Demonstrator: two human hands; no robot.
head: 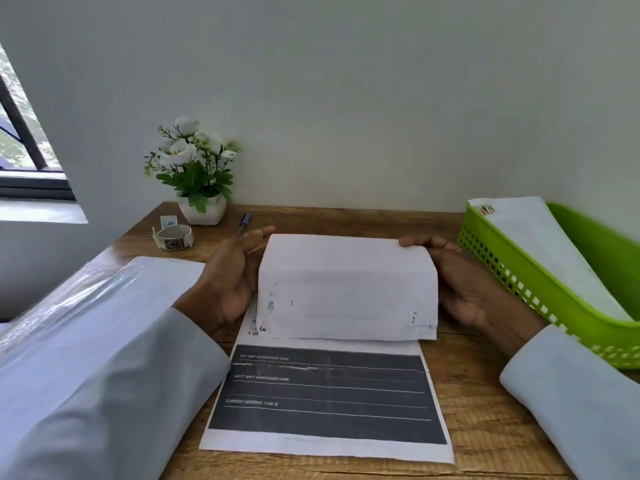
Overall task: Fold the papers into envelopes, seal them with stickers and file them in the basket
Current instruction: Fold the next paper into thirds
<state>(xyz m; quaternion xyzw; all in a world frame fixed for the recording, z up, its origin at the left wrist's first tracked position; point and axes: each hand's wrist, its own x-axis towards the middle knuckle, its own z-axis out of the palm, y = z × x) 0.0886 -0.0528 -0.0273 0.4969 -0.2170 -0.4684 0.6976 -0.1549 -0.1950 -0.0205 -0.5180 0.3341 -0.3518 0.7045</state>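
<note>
So you've got the paper [332,393] flat on the wooden desk [485,427] right in front of you, printed side up, with its far part folded over toward you — the blank back of that flap [346,289] is facing up and slightly raised, covering the middle of the sheet. The dark printed block with the form lines is the part that shows, at 6 o'clock from the flap.

Your left hand [232,275] is at the flap's 9 o'clock edge, fingers straight and loosely spread, palm turned in against the side of the paper. Your right hand [460,282] is at the 3 o'clock edge, with fingertips curled over the flap's far right corner, holding it — the thumb is hidden behind the paper, so can't say how it sits.

The green basket [519,289] is out at 3 o'clock, tilted, with a folded white envelope [540,244] lying in it, a sticker on its far end. The sticker roll [175,236] sits at about 10 o'clock, near a white pot of flowers [197,168]. A pen [244,223] lies just beyond your left fingertips. A stack of sheets in clear plastic wrap [104,289] is at 9 o'clock, under your left sleeve.
</note>
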